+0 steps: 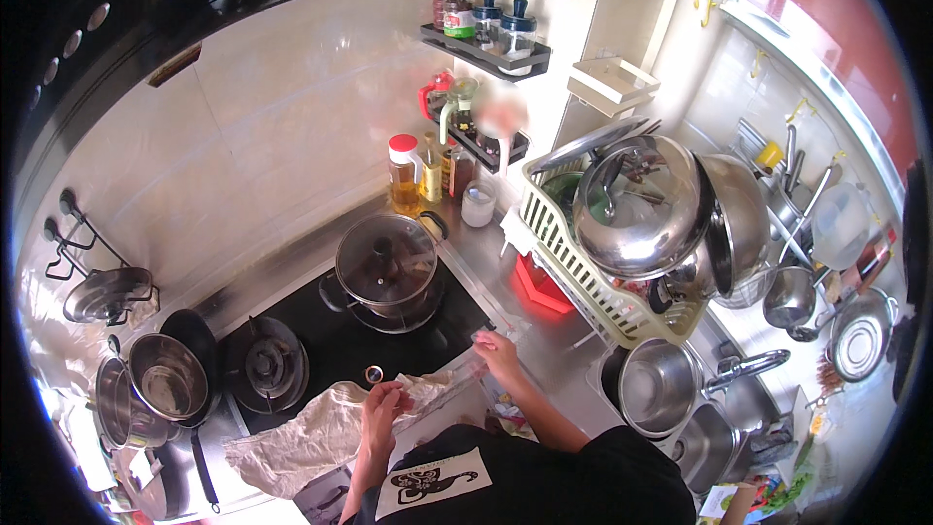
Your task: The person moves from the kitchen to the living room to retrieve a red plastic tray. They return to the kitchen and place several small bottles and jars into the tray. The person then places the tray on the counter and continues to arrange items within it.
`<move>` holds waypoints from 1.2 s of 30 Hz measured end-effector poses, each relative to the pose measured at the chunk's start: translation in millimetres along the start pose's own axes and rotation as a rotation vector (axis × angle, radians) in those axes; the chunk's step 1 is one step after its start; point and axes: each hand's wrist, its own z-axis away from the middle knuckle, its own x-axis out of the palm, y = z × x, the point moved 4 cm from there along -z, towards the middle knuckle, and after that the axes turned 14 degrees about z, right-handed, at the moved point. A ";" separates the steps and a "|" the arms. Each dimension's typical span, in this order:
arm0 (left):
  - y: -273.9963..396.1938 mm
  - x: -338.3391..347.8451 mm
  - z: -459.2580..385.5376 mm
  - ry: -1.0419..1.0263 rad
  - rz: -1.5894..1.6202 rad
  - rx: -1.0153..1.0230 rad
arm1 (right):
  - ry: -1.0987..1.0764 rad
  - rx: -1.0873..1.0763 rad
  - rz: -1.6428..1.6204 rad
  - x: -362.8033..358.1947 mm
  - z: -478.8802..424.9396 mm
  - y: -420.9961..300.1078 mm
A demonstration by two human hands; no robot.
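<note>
My left hand (385, 407) is over the crumpled beige cloth (310, 434) along the hob's front edge, fingers curled; its grip cannot be told. At the hob's front right corner, my right hand (497, 354) has thumb and fingertips close together; whether they pinch anything is unclear. A lidded glass-topped pot (386, 259) stands on the rear right burner of the black gas hob (328, 350). The left burner (267, 367) carries no pot. A round control knob (374, 374) lies just beyond my left hand.
Pans (168, 377) stand left of the hob. An oil jug (404, 175) and bottles are behind at right. A dish rack (634, 317) piled with metal bowls stands over a red container (541, 284). A steel pot (658, 388) is at the sink (703, 448), beside the tap (747, 368).
</note>
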 end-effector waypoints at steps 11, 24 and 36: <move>-18.1 -12.5 9.5 0.020 0.311 -0.202 | -0.004 0.253 -0.553 -13.9 66.1 -47.8; -18.2 -69.3 33.1 0.008 0.325 0.057 | 0.043 0.179 -0.518 15.9 93.9 -99.5; -11.2 -77.0 41.1 0.105 0.358 0.152 | 0.039 0.027 -0.508 32.3 102.1 -109.0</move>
